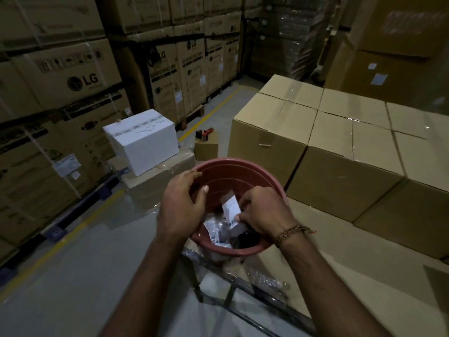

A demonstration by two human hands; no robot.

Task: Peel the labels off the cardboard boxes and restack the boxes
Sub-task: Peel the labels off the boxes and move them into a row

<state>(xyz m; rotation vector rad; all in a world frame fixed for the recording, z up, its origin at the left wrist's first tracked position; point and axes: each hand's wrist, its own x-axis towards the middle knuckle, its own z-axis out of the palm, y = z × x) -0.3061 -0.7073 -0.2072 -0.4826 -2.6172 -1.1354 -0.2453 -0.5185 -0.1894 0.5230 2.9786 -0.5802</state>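
Observation:
A reddish plastic tub (233,169) stands in front of me, with several peeled white labels (215,231) crumpled at its bottom. My right hand (264,212) is inside the tub and pinches a white label (230,206) between thumb and fingers. My left hand (182,203) hovers over the tub's left rim with fingers loosely spread, holding nothing. A block of plain brown cardboard boxes (340,147) stands to the right of the tub, their tops taped shut.
A white box (143,139) sits on a wrapped brown box at the left. Tall stacks of printed cartons (60,93) on pallets line the left and back. A small carton with a tape tool (206,139) stands behind the tub. A yellow floor line (60,242) crosses the grey floor.

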